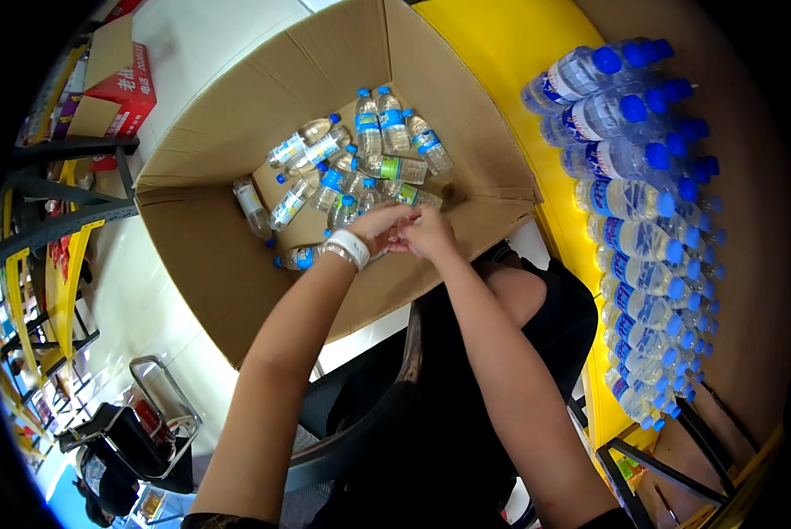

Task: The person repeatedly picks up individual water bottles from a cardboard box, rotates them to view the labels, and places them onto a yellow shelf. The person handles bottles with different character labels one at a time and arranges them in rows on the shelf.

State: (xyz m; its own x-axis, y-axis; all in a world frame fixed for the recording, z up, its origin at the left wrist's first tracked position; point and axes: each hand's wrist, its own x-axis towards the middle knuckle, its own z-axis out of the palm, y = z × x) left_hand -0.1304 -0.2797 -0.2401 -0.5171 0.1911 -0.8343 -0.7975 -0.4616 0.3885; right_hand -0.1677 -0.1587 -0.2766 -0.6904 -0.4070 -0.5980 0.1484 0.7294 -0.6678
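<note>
A large open cardboard box (236, 99) stands before me with several filled plastic bottles, such as a bottle with a green label (391, 168), lying loosely on its bottom. Over the box's near side, my left hand (387, 225), a white band on its wrist, meets my right hand (428, 233). The fingers of both are bent and close together. Whether anything small is between them cannot be told, as the hands hide it. Bottles with blue caps (347, 211) lie just beyond and beside my left hand.
Rows of blue-capped water bottles (633, 198) line a yellow shelf (514, 40) at the right. My knee (514, 291) is close to the box's near right corner. Black and yellow racks (71, 211), a red carton (131, 86) and a black chair (124, 443) are at the left.
</note>
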